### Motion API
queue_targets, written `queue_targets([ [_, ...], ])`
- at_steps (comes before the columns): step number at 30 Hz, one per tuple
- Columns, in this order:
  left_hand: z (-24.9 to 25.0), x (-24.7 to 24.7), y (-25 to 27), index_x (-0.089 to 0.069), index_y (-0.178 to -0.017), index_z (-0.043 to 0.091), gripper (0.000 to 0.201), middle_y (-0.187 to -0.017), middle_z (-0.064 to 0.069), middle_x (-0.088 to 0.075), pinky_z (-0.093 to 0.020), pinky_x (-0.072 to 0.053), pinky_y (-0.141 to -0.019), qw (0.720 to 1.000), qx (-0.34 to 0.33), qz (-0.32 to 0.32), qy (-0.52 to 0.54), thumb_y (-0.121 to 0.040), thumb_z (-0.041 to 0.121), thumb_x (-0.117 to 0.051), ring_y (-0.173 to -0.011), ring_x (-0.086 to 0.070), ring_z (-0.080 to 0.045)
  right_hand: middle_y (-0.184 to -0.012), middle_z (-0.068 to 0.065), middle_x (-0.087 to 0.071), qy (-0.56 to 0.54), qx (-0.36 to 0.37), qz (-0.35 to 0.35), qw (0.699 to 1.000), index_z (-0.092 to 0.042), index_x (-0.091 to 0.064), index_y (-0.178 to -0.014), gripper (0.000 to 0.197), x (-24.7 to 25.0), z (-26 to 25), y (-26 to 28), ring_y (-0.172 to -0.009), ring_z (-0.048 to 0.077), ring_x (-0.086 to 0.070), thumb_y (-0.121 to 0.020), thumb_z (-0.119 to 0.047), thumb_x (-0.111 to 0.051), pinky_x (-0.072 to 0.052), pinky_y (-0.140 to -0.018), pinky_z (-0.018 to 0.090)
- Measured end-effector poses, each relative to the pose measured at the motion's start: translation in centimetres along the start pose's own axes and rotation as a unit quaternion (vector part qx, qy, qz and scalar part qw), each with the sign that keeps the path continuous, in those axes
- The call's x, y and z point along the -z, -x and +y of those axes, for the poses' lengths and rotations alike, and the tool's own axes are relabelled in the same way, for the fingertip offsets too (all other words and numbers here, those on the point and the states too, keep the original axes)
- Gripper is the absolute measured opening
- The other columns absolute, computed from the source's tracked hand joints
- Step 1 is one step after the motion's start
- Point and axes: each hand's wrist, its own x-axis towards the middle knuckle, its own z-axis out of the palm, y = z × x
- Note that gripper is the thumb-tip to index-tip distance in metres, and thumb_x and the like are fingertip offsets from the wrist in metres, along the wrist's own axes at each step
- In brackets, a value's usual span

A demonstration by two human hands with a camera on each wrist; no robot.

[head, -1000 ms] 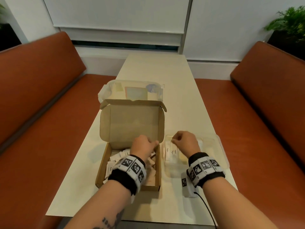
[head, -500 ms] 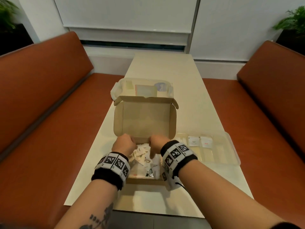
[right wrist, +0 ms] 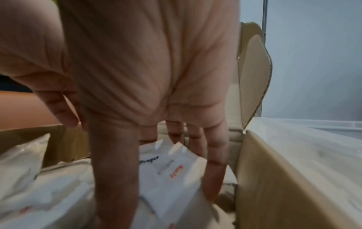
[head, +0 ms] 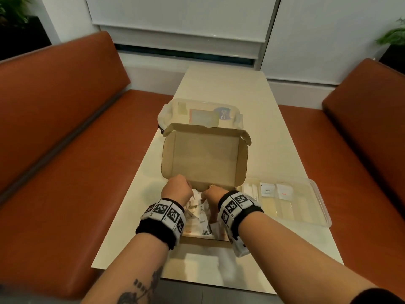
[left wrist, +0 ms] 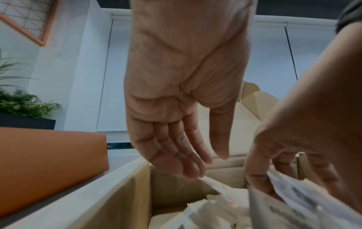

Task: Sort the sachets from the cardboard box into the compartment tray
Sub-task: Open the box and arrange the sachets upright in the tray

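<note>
Sachets [head: 198, 212] lie heaped inside the open cardboard box [head: 203, 163] on the long table [head: 223, 88], the box lid standing upright at the far side. Left hand [head: 176, 190] hangs over the far left corner of the box, fingers [left wrist: 182, 156] straight and relaxed, tips just above the heap, holding nothing. Right hand [head: 211, 195] reaches down into the heap; thumb and fingers [right wrist: 213, 173] close on a few white sachets, two printed with black and orange lettering. Compartment tray [head: 317, 207], clear plastic, sits just right of the box and holds two flat sachets [head: 276, 190] side by side at its far edge. A clear lidded container [head: 175, 106] stands behind the box.
</note>
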Motion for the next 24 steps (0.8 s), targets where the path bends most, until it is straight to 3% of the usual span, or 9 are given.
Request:
queue_targets([
  [4, 0.3, -0.2, -0.1, -0.07, -0.097, 0.012, 0.016, -0.104, -0.012, -0.068, -0.039, -0.053, -0.088, 1.0, 0.002, 0.004, -0.011, -0.088, 0.01, -0.057, -0.1, -0.063, -0.03, -0.14, 0.014, -0.047, -0.02, 0.018, 0.0, 1.0, -0.003, -0.046, -0.136, 0.039, 0.4, 0.5, 0.0, -0.128, 0.027, -0.046, -0.1, -0.015, -0.044, -0.038, -0.106, 0.034],
  [7, 0.5, -0.3, -0.1, -0.07, -0.097, 0.011, 0.017, -0.102, -0.012, -0.069, -0.039, -0.053, -0.087, 1.0, 0.0, 0.005, -0.014, -0.089, 0.01, -0.055, -0.098, -0.063, -0.029, -0.135, 0.012, -0.052, -0.087, -0.003, -0.005, 0.996, -0.004, -0.049, -0.134, 0.04, 0.8, 0.8, 0.4, -0.123, 0.027, -0.051, -0.095, -0.014, -0.053, -0.042, -0.103, 0.035],
  [10, 0.5, -0.3, 0.0, -0.071, -0.097, 0.01, 0.017, -0.1, -0.012, -0.069, -0.039, -0.053, -0.087, 1.0, -0.003, 0.013, -0.007, -0.091, 0.014, -0.055, -0.096, -0.064, -0.029, -0.114, 0.009, -0.063, -0.087, 0.002, 0.009, 0.996, -0.006, -0.06, -0.121, 0.039, 0.6, 1.6, 0.3, -0.109, 0.026, -0.06, -0.084, -0.014, -0.069, -0.049, -0.094, 0.035],
  [15, 0.7, 0.0, 0.0, -0.065, -0.099, 0.008, 0.025, -0.092, -0.009, -0.066, -0.03, -0.044, -0.074, 0.997, -0.031, 0.054, 0.044, -0.096, 0.028, -0.051, -0.088, -0.06, -0.027, -0.12, 0.009, -0.064, -0.179, -0.012, 0.104, 0.978, -0.009, -0.056, -0.128, 0.058, 1.9, 3.7, 1.0, -0.108, 0.023, -0.061, -0.075, -0.017, -0.078, -0.049, -0.093, 0.031],
  [17, 0.8, 0.0, -0.1, -0.064, -0.1, 0.006, 0.035, -0.087, -0.007, -0.063, -0.03, -0.043, -0.072, 0.992, -0.05, 0.072, 0.091, -0.099, 0.034, -0.044, -0.087, -0.059, -0.027, -0.122, 0.008, -0.064, -0.233, -0.023, 0.172, 0.957, -0.008, -0.056, -0.128, 0.059, 2.4, 4.5, 1.6, -0.103, 0.02, -0.064, -0.075, -0.02, -0.079, -0.05, -0.085, 0.026],
  [19, 1.1, 0.0, -0.1, -0.062, -0.099, 0.005, 0.045, -0.092, -0.009, -0.064, -0.034, -0.047, -0.08, 0.982, -0.054, 0.078, 0.163, -0.1, 0.041, -0.036, -0.093, -0.06, -0.029, -0.121, 0.008, -0.064, -0.322, -0.024, 0.22, 0.921, -0.007, -0.054, -0.13, 0.061, 3.0, 5.2, 2.2, -0.084, 0.014, -0.065, -0.076, -0.021, -0.079, -0.05, -0.067, 0.018],
  [20, 1.4, -0.1, 0.0, -0.061, -0.102, 0.006, 0.049, -0.098, -0.01, -0.064, -0.038, -0.048, -0.087, 0.975, -0.05, 0.072, 0.206, -0.1, 0.046, -0.033, -0.097, -0.06, -0.029, -0.114, 0.008, -0.067, -0.367, -0.018, 0.239, 0.899, -0.007, -0.055, -0.129, 0.06, 3.3, 5.4, 2.4, -0.073, 0.01, -0.063, -0.076, -0.021, -0.079, -0.047, -0.057, 0.014],
  [22, 2.1, -0.2, 0.2, -0.057, -0.116, 0.01, 0.058, -0.111, -0.009, -0.062, -0.045, -0.047, -0.096, 0.955, -0.032, 0.042, 0.292, -0.096, 0.057, -0.031, -0.101, -0.06, -0.027, -0.083, 0.0, -0.068, -0.436, 0.0, 0.275, 0.857, -0.005, -0.065, -0.114, 0.045, 3.9, 5.6, 2.8, -0.057, 0.004, -0.057, -0.075, -0.022, -0.079, -0.041, -0.045, 0.01],
  [24, 2.9, -0.2, 0.6, -0.049, -0.128, 0.02, 0.062, -0.118, 0.0, -0.056, -0.043, -0.049, -0.093, 0.92, -0.007, -0.019, 0.391, -0.091, 0.067, -0.032, -0.098, -0.062, -0.02, -0.068, -0.007, -0.063, -0.489, 0.025, 0.287, 0.823, -0.006, -0.068, -0.099, 0.03, 4.4, 5.4, 3.3, -0.048, -0.001, -0.055, -0.076, -0.022, -0.078, -0.042, -0.043, 0.009],
])
